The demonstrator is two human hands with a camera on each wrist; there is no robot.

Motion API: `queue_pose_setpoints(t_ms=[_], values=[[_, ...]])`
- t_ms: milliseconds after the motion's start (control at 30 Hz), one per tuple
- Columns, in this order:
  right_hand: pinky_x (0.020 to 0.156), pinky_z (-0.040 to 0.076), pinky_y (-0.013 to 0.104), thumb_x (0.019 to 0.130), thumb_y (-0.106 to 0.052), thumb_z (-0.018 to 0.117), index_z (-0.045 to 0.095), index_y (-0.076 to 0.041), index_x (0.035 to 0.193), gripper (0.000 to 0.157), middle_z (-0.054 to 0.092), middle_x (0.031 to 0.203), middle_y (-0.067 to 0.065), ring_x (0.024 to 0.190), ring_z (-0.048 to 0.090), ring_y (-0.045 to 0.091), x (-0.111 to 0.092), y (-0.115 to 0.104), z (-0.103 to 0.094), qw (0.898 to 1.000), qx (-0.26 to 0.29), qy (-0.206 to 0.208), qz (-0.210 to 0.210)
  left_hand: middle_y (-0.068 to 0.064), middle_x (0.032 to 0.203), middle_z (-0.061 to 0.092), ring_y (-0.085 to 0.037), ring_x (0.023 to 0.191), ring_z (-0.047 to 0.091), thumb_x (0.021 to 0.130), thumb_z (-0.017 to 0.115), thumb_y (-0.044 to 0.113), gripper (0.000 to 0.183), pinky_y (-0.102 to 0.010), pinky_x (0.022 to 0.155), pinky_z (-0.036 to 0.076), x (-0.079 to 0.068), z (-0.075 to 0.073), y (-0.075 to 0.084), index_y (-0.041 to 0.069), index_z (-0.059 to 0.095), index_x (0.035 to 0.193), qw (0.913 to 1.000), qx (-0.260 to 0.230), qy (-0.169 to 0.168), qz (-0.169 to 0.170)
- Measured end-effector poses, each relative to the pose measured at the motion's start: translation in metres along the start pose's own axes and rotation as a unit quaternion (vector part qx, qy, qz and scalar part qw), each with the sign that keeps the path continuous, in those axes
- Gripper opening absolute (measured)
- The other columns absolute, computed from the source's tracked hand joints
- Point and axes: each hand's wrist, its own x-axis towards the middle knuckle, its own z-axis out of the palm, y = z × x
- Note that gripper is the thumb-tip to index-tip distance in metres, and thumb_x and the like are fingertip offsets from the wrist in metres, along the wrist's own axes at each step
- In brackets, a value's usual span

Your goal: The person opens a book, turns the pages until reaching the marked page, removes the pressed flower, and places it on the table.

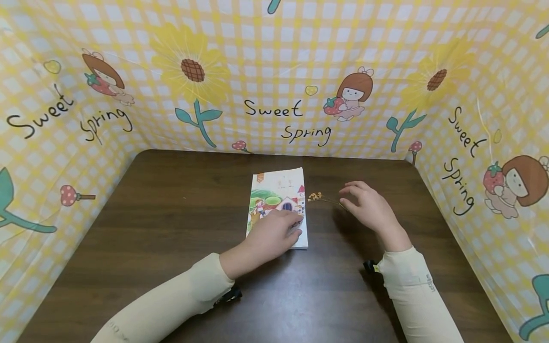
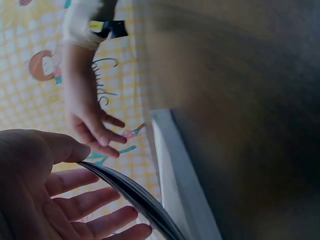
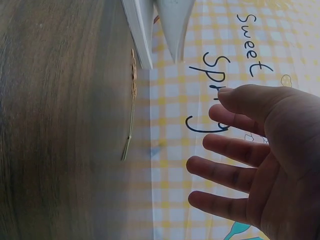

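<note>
A book point(image 1: 276, 183) with a colourful picture cover lies at the middle of the table. My left hand point(image 1: 268, 236) is over its lower right part. In the left wrist view that hand's thumb and fingers pinch a curved bundle of pages point(image 2: 137, 197), lifted away from the rest of the book point(image 2: 182, 180). To the right of the book lies a thin dried flower sprig point(image 1: 315, 196) with small yellow-brown blooms. My right hand point(image 1: 371, 209) hovers over its stem end, fingers spread and holding nothing; the right wrist view shows the sprig point(image 3: 132, 100) apart from the fingers.
The dark wooden table point(image 1: 184, 190) is enclosed at the back and both sides by a yellow checked cloth point(image 1: 274, 62) printed with flowers and figures. Black straps with small devices point(image 1: 229, 295) sit at the wrists.
</note>
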Motion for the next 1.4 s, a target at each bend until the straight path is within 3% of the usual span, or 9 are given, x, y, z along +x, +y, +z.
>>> queue_pose_setpoints(t_ms=[167,333,500,700,833,1100,1233,1400], values=[[0.101,0.048,0.059,0.101,-0.03,0.066,0.069,-0.011,0.13,0.035,0.054,0.145,0.012,0.13,0.056,0.037,0.001,0.0,0.0,1.0,-0.004,-0.002,-0.002,-0.001,0.125,0.073,-0.023,0.11,0.069,0.101,0.063,0.032,0.032,-0.043,0.084,0.06,0.003,0.014,0.006,0.016,0.073,0.127,0.9946,0.101,-0.02,0.017],[0.103,0.047,0.059,0.101,-0.03,0.066,0.069,-0.011,0.129,0.034,0.054,0.145,0.012,0.132,0.055,0.037,0.001,0.0,0.0,1.0,-0.002,-0.005,-0.004,0.001,0.119,0.074,-0.023,0.094,0.07,0.102,0.061,0.03,0.028,-0.038,0.063,0.059,0.002,0.028,0.012,0.017,0.074,0.123,0.9774,0.207,-0.026,0.037],[0.105,0.045,0.058,0.102,-0.03,0.065,0.069,-0.01,0.129,0.034,0.053,0.146,0.012,0.133,0.054,0.038,0.0,0.001,0.0,1.0,0.002,-0.012,-0.007,-0.003,0.121,0.073,-0.028,0.104,0.068,0.101,0.06,0.016,0.028,-0.04,0.056,0.058,-0.003,0.039,0.018,0.018,0.073,0.126,0.9609,0.273,-0.027,0.04],[0.105,0.045,0.058,0.101,-0.03,0.066,0.069,-0.01,0.128,0.033,0.054,0.146,0.013,0.131,0.055,0.038,0.001,0.003,0.001,1.0,-0.001,-0.01,-0.018,-0.005,0.125,0.071,-0.027,0.108,0.065,0.1,0.059,0.013,0.028,-0.041,0.061,0.058,-0.005,0.045,0.024,0.02,0.074,0.123,0.958,0.281,-0.054,0.013],[0.104,0.046,0.057,0.101,-0.028,0.067,0.07,-0.011,0.127,0.032,0.054,0.145,0.013,0.13,0.056,0.038,0.001,0.004,0.0,1.0,-0.003,-0.007,-0.024,-0.006,0.125,0.07,-0.028,0.109,0.063,0.1,0.058,0.015,0.028,-0.042,0.063,0.058,-0.006,0.048,0.025,0.02,0.073,0.123,0.956,0.289,-0.053,0.008],[0.104,0.047,0.057,0.1,-0.028,0.068,0.07,-0.01,0.126,0.032,0.054,0.145,0.013,0.13,0.057,0.037,0.001,0.004,-0.002,1.0,-0.004,-0.006,-0.027,-0.009,0.146,0.059,-0.034,0.133,0.054,0.104,0.051,0.016,0.037,-0.057,0.095,0.053,-0.013,0.05,0.028,0.019,0.065,0.138,0.9613,0.261,-0.086,-0.021],[0.104,0.046,0.057,0.101,-0.029,0.067,0.07,-0.01,0.126,0.032,0.054,0.145,0.014,0.13,0.057,0.038,0.001,0.005,-0.001,1.0,-0.006,-0.01,-0.028,-0.011,0.157,0.048,-0.037,0.144,0.044,0.104,0.056,0.038,0.049,-0.059,0.107,0.045,-0.018,0.049,0.026,0.018,0.055,0.149,0.9643,0.236,-0.116,-0.027],[0.104,0.046,0.057,0.101,-0.03,0.065,0.07,-0.01,0.126,0.032,0.054,0.146,0.014,0.13,0.057,0.038,0.0,0.006,0.0,0.999,-0.007,-0.017,-0.029,-0.014,0.168,0.028,-0.04,0.155,0.022,0.098,0.053,0.065,0.078,-0.062,0.12,0.026,-0.025,0.048,0.02,0.018,0.041,0.159,0.9727,0.162,-0.164,-0.03]])
